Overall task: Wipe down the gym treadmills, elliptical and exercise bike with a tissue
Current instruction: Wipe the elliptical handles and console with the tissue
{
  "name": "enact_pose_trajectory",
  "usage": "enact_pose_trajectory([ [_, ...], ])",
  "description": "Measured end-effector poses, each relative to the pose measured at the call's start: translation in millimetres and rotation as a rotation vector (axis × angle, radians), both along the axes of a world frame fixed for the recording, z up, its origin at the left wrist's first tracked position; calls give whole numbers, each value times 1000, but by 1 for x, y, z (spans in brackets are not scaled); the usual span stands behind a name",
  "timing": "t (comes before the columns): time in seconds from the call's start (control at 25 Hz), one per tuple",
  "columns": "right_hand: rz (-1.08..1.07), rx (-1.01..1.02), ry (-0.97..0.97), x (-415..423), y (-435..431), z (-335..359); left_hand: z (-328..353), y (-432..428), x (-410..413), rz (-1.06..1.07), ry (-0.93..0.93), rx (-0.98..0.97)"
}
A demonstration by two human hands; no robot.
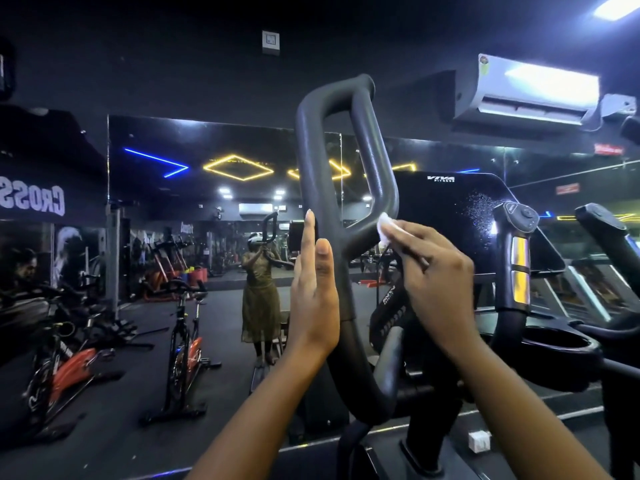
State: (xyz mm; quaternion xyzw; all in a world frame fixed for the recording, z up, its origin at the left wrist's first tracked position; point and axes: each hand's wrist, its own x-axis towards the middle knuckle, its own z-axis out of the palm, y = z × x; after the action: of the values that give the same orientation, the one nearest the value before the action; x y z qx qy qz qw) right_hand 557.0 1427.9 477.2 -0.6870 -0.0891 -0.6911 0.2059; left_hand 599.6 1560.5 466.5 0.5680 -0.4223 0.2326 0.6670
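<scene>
Pinching a white tissue (383, 226), the right hand (433, 275) presses it on the elliptical handle (313, 157) at the loop's lower bend. Left hand (313, 299) lies flat against the bar, fingers straight.

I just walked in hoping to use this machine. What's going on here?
A person is wiping down the looped black elliptical handle. Their right hand pinches a white tissue against the lower bend of the loop. The left hand rests flat against the handle's left side, fingers straight. The dark console behind it has a patch of fine pale speckles on it.
</scene>
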Motion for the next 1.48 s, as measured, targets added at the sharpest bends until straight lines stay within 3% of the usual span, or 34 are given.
enact_pose_trajectory([
  [0.12,9,-7,-29,14,18,-10,0,0,0,16,-7,0],
  [0.56,348,10,-8,-9,37,-77,-2,-2,5,82,-17,37],
  [0.8,199,71,-88,15,27,-22,-3,-2,11,122,-49,71],
  [1.2,261,-58,-50,-8,44,-79,-2,-1,5,192,-53,111],
  [1.48,74,102,-161,17,13,-9,0,2,-6,202,-4,157],
])
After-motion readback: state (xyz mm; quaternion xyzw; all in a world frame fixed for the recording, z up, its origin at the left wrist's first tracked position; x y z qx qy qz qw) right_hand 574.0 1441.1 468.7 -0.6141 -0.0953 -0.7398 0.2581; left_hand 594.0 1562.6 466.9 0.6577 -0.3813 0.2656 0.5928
